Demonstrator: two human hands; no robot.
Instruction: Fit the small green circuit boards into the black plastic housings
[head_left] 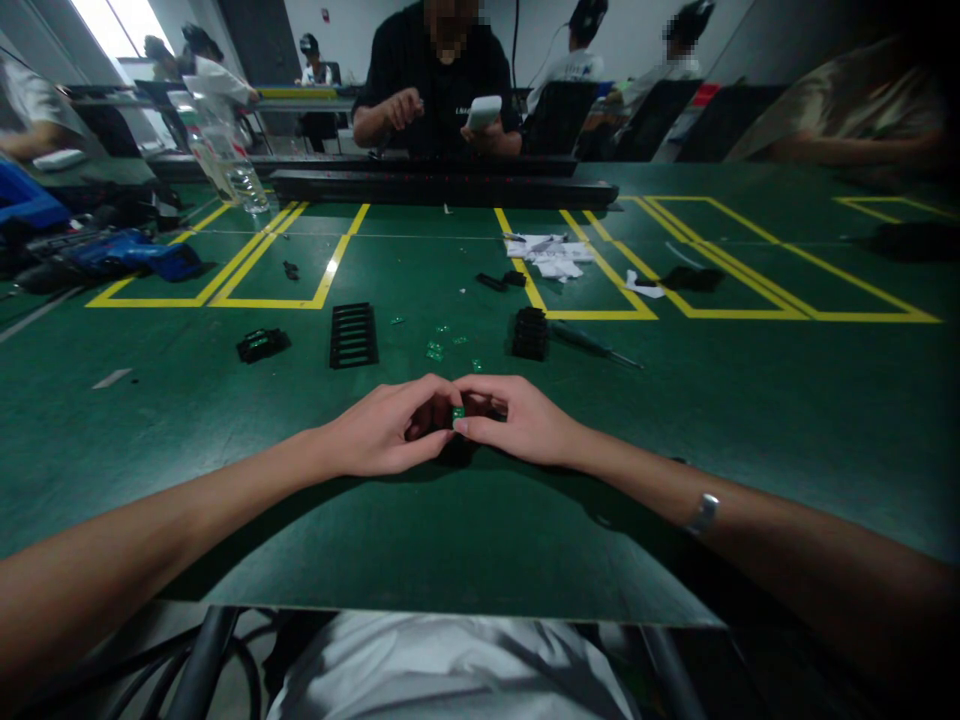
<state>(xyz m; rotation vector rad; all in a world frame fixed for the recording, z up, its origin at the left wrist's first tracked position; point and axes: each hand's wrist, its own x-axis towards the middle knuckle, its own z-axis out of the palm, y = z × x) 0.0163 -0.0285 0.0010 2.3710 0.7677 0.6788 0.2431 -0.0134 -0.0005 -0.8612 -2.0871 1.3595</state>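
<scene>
My left hand (397, 425) and my right hand (517, 420) meet low over the green table, fingertips together. Pinched between them is a small green circuit board (458, 412), partly hidden by the fingers; a dark shape beneath may be a part or shadow. Just beyond the hands lie several loose green circuit boards (435, 352). A black slotted frame (353, 335) lies beyond my left hand, and to its left is a black part with green pieces (262, 344). Beyond my right hand sit a stack of black parts (529, 333) and a screwdriver (596, 345).
Crumpled white paper (551, 256) and small black pieces (501, 281) lie farther back. A blue power tool (142, 258) and a clear bottle (246, 180) stand at left. A long black bar (442, 188) crosses the table before a seated person (442, 85) holding something white.
</scene>
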